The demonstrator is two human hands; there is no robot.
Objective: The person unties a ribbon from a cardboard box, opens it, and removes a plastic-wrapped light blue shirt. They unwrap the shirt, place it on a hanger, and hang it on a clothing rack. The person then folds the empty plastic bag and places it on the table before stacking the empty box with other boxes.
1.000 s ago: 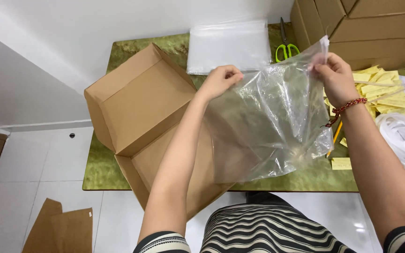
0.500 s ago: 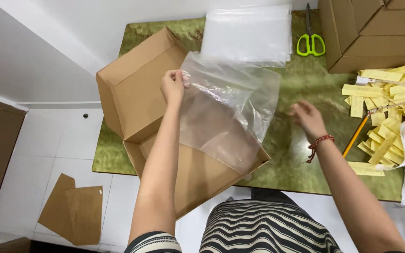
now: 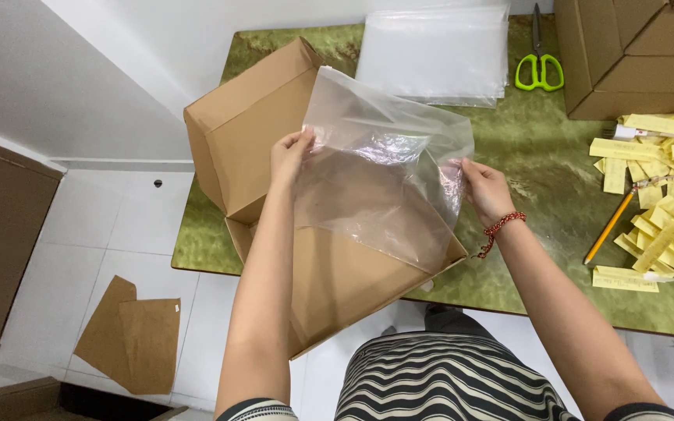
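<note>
Since half a second ago, the right hand (image 3: 487, 189) has returned to the clear plastic bag (image 3: 380, 175); now both it and the left hand (image 3: 290, 154) pinch its edges, spreading it above the open cardboard box (image 3: 259, 140). Underneath, the green counter (image 3: 540, 168) stands beside a white wall over pale floor tiles.

Clear plastic bag (image 3: 384, 179), spread open, sits over the open brown cardboard box (image 3: 274, 156) at table's near-left edge; left hand (image 3: 290, 156) pinches its left rim, right hand (image 3: 487, 191) its right side. Stack of flat clear bags (image 3: 434, 51) lies at back centre. Stacked brown cartons (image 3: 633, 54) fill top-right corner. Pile of yellow paper slips (image 3: 657, 187), prob. labels, at right. Flat brown cardboard piece (image 3: 130, 335) lies on floor, lower left.
</note>
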